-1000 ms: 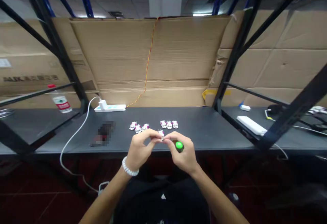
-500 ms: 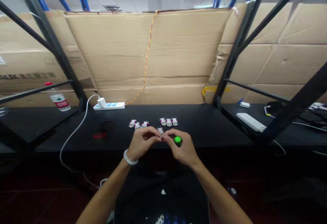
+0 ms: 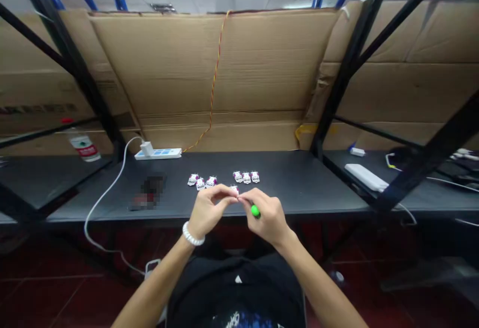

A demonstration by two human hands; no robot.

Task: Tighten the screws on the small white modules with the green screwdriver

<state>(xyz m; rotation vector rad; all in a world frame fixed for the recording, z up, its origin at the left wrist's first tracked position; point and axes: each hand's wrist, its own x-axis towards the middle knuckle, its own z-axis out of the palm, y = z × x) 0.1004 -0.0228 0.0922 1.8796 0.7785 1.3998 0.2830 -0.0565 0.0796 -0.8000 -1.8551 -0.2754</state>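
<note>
My hands meet above the front of a dark tabletop [image 3: 318, 181]. The fingertips of my left hand [image 3: 210, 212] and my right hand [image 3: 267, 217] close together on a small white-and-magenta part [image 3: 234, 189], which they partly hide. My right hand also holds a green-topped round button [image 3: 255, 211] against its fingers. Just beyond my hands, several similar small parts [image 3: 202, 181] lie in a row at left, and several more [image 3: 246, 177] lie in a row at right. A white beaded bracelet [image 3: 192, 234] circles my left wrist.
A white power strip [image 3: 157, 154] with a plug and white cable lies at the table's back. Behind it stands cardboard [image 3: 262, 79] with a twisted red-yellow wire. A blurred object [image 3: 147, 193] lies left of my hands. Black shelf uprights flank the table.
The green button has moved left, closer to my fingertips, and now tilts in my right hand. My hands stay together at the small part.
</note>
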